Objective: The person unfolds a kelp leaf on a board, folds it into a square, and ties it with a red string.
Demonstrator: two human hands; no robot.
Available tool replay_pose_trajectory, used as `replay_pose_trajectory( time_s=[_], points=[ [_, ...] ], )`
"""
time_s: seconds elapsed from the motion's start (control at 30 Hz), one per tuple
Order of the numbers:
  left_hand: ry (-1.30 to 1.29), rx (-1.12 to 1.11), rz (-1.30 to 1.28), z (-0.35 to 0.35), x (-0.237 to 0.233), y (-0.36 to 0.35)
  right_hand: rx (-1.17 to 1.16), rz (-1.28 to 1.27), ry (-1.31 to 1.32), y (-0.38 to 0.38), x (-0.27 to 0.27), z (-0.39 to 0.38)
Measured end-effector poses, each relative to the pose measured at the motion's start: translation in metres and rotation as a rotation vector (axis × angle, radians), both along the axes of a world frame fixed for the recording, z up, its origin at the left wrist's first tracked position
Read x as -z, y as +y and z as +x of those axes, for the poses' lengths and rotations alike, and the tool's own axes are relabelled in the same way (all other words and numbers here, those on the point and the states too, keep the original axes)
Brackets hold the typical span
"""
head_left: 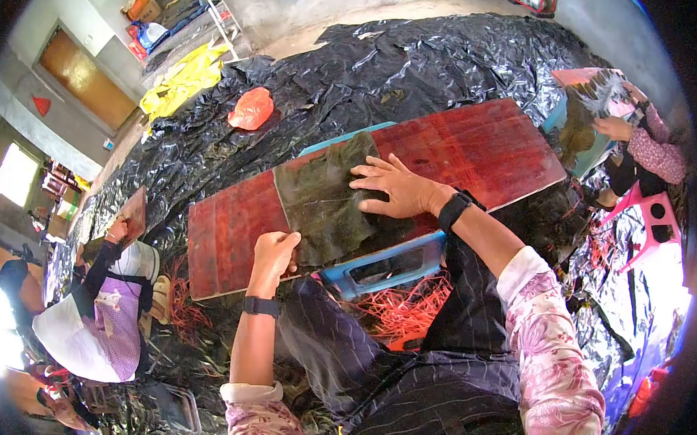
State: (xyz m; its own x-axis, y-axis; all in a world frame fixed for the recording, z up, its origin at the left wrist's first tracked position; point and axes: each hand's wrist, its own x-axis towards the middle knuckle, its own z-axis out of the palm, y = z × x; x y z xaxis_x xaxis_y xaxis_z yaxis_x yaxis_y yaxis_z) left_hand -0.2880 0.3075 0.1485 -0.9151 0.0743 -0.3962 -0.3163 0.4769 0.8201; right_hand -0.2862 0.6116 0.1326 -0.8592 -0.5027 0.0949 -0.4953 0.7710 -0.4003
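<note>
A large, flat, dark brown-green leaf (318, 192) lies across the red wooden board (470, 149), its lower end reaching the board's near edge. My left hand (274, 254) is closed at that near edge, thumb and fingers pinching the leaf's lower left corner. Over the leaf's right side my right hand (397, 190) rests palm down with its fingers spread. The board sits slanted above my lap, with a blue plastic stool (393, 265) showing beneath it.
Red plastic strings (407, 309) lie below the stool. Black plastic sheeting (420, 60) covers the floor, with an orange-red plastic bag (252, 108) on it. One person (111, 315) sits at left; another person's sleeve (657, 155) shows at right, near a pink stool (654, 226).
</note>
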Motion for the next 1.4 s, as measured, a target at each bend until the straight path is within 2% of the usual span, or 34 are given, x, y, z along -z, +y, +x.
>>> replay_pose_trajectory(
  time_s=[0.07,0.1,0.13,0.17,0.23,0.27,0.3,0.37,0.43,0.47,0.5,0.57,0.7,0.87,0.97,1.03,1.07,1.1,1.17,1.3,1.33,1.37,1.4],
  points=[
    [0.022,0.046,-0.108,-0.009,0.000,-0.002,0.077,0.044,0.134,-0.007,0.001,-0.002],
    [0.093,0.135,-0.284,-0.013,-0.001,-0.002,0.087,0.043,0.136,-0.011,0.003,-0.004],
    [0.165,0.226,-0.460,-0.016,-0.003,-0.001,0.106,-0.026,0.274,-0.018,0.006,-0.006],
    [0.170,0.236,-0.461,-0.017,-0.005,0.000,0.125,-0.093,0.414,-0.025,0.009,-0.006],
    [0.165,0.218,-0.590,-0.011,-0.024,0.004,0.061,-0.025,0.463,-0.035,0.017,-0.003],
    [0.349,0.162,-0.782,-0.003,-0.034,0.011,0.044,0.022,0.443,-0.039,0.028,-0.003],
    [0.358,0.175,-0.783,-0.003,-0.031,0.017,0.029,0.068,0.422,-0.043,0.031,0.000],
    [1.054,0.077,-0.749,-0.005,-0.026,0.029,0.052,0.094,0.510,-0.044,0.035,0.006],
    [1.145,0.336,-0.731,-0.008,-0.029,0.049,0.057,0.099,0.477,-0.045,0.034,0.006],
    [1.097,0.421,-0.739,-0.013,-0.016,0.057,0.059,0.108,0.461,-0.047,0.036,0.004],
    [0.974,0.517,-0.775,-0.024,0.017,0.055,0.064,0.118,0.444,-0.046,0.037,0.003],
    [0.794,0.476,-0.741,-0.024,0.030,0.060,0.066,0.126,0.383,-0.036,0.027,0.009],
    [0.803,0.457,-0.732,-0.023,0.033,0.059,0.013,0.071,0.336,-0.011,0.032,0.010],
    [0.814,0.459,-0.731,-0.023,0.034,0.059,0.148,0.094,0.276,0.021,0.033,0.041],
    [0.785,0.441,-0.679,-0.023,0.041,0.050,0.227,0.096,0.295,0.030,0.023,0.085],
    [0.888,0.393,-0.589,-0.005,0.036,0.039,0.122,-0.038,0.269,0.033,0.013,0.123],
    [0.901,0.387,-0.611,0.013,0.030,0.031,0.105,-0.166,0.270,0.029,0.010,0.142],
    [0.922,0.376,-0.634,0.030,0.018,0.026,0.105,-0.175,0.234,0.027,0.012,0.156],
    [0.971,0.345,-0.694,0.063,0.011,0.004,0.070,-0.178,0.330,0.020,0.020,0.175],
    [0.926,0.264,-0.800,0.123,0.022,-0.034,0.102,-0.178,0.254,-0.002,0.076,0.184],
    [0.896,0.272,-0.803,0.135,0.027,-0.038,0.085,-0.042,0.274,-0.006,0.090,0.184],
    [0.886,0.272,-0.804,0.140,0.030,-0.041,0.081,-0.042,0.266,-0.009,0.105,0.185],
    [0.862,0.296,-0.838,0.145,0.033,-0.044,0.050,0.163,0.116,-0.013,0.122,0.188]
  ],
)
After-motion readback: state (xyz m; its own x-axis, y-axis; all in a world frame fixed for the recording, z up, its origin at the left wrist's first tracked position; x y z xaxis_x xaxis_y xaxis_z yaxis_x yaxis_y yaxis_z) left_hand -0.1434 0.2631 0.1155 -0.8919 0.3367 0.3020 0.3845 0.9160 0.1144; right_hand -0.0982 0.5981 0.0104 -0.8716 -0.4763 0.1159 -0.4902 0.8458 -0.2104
